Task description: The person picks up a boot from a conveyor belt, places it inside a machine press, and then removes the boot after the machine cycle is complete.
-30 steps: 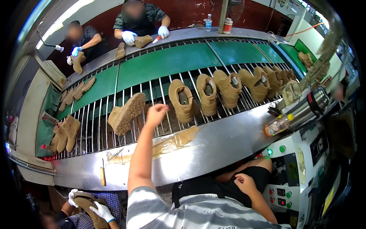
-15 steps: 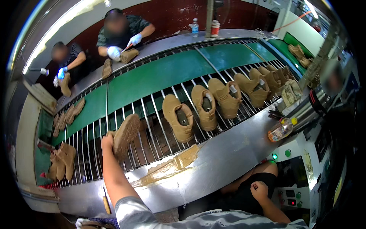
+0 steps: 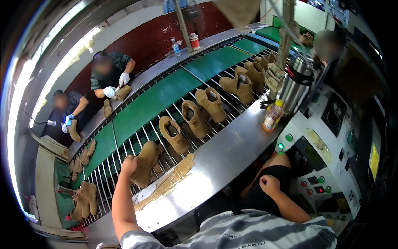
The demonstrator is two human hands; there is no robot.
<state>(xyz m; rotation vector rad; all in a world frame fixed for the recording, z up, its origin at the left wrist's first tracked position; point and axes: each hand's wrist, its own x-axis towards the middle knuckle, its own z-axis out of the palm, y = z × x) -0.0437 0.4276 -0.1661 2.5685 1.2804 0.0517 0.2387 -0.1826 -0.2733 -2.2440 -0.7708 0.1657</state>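
My left hand (image 3: 129, 164) grips a tan suede boot (image 3: 146, 162) by its upper at the left side. The boot stands over the metal bars of the rack (image 3: 108, 182), toe pointing away from me; my arm and fingers hide part of it. Farther right, a row of similar boots (image 3: 174, 135) stands on the bars, their openings facing up. My right hand (image 3: 270, 185) is curled into a fist above my right thigh, off the rack, with nothing seen in it.
Green belt (image 3: 145, 108) runs behind the bars. A steel ledge (image 3: 224, 157) with brown tape (image 3: 170, 180) lies nearest me. A juice bottle (image 3: 273, 116), steel flask (image 3: 296, 83) and control panel (image 3: 315, 166) are rightward. Two gloved co-workers (image 3: 108, 70) handle boots across the line.
The boot in my left hand has gone from tilted, with its sole showing, to upright at the bars. My view has turned; my right hand stays curled.
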